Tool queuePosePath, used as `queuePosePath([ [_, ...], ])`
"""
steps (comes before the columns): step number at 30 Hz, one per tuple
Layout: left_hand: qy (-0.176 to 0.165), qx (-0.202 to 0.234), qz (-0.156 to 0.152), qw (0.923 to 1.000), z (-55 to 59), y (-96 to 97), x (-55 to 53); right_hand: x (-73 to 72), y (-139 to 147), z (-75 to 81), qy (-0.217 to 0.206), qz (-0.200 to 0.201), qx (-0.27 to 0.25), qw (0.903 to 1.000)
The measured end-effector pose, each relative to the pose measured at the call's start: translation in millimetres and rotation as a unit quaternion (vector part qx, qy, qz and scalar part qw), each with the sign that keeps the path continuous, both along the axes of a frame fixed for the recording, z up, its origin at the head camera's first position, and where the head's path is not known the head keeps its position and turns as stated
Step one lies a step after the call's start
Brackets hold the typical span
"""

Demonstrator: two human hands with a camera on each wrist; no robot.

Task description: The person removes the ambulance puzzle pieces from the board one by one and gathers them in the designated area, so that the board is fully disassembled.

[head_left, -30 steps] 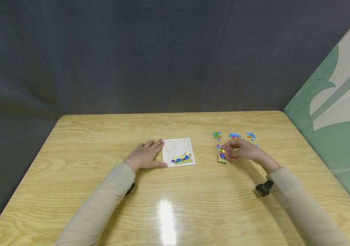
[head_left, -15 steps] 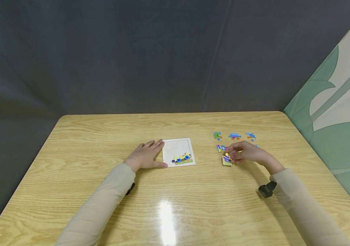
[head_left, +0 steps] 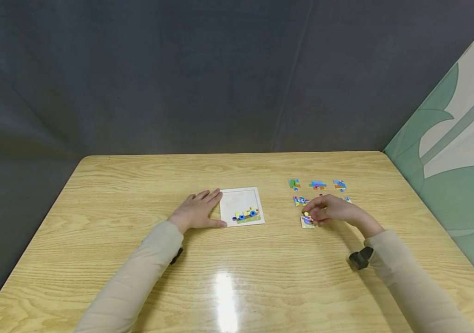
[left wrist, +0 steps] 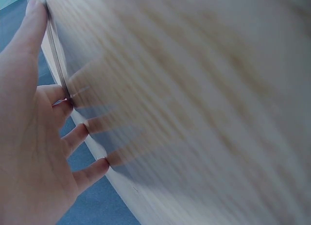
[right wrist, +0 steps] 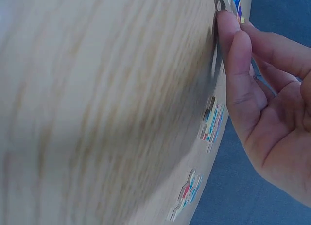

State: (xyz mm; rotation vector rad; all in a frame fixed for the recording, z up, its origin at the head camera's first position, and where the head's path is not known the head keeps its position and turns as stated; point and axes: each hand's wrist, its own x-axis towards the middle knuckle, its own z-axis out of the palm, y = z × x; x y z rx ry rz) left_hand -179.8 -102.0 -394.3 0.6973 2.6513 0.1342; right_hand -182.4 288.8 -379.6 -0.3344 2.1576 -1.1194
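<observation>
My left hand [head_left: 197, 212] rests with spread fingers at the left edge of a white square puzzle frame [head_left: 232, 199]. Its thumb and index finger touch the frame's edge. Inside the frame, along the lower right, lie joined-looking pieces with a yellow vehicle on blue wheels [head_left: 246, 214]. To the right of it, my right hand [head_left: 328, 209] pinches a jigsaw puzzle piece [head_left: 307, 222] with a small figure on it, close to the tabletop. The right wrist view has the same jigsaw puzzle piece [right wrist: 237, 4] at the fingertips, partly cut off by the top border.
A far row of loose pieces holds a green one [head_left: 294, 184], a blue one [head_left: 317, 185] and another blue one [head_left: 339, 185]. Closer in lie a colourful piece [head_left: 300, 201] and a partly hidden piece [head_left: 346, 199] behind the right hand. A dark curtain [head_left: 237, 78] hangs behind the wooden table [head_left: 137, 185].
My right hand has drawn the jigsaw puzzle piece right and toward me, off the colourful piece that it overlapped in view. The left hand and the frame have stayed in place.
</observation>
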Motion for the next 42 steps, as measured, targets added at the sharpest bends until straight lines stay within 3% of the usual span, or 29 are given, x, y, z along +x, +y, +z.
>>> queuePosePath([
  [14,0.0,0.0,0.001,1.0,-0.2,0.5,-1.4,-1.7,1,1.6,0.023,0.014,-0.002,0.9996],
  [26,-0.001,-0.003,-0.001,1.0,-0.6,2.0,-2.9,-1.4,3,3.6,0.017,0.004,-0.002,0.9999],
  [34,-0.001,-0.002,0.0,1.0,-0.4,2.4,-2.6,-3.5,-4,11.1,0.061,-0.006,0.024,0.9978],
  [42,0.001,-0.001,-0.001,1.0,-0.1,1.6,-2.0,-13.0,-28,16.3,0.107,-0.008,0.04,0.9934],
])
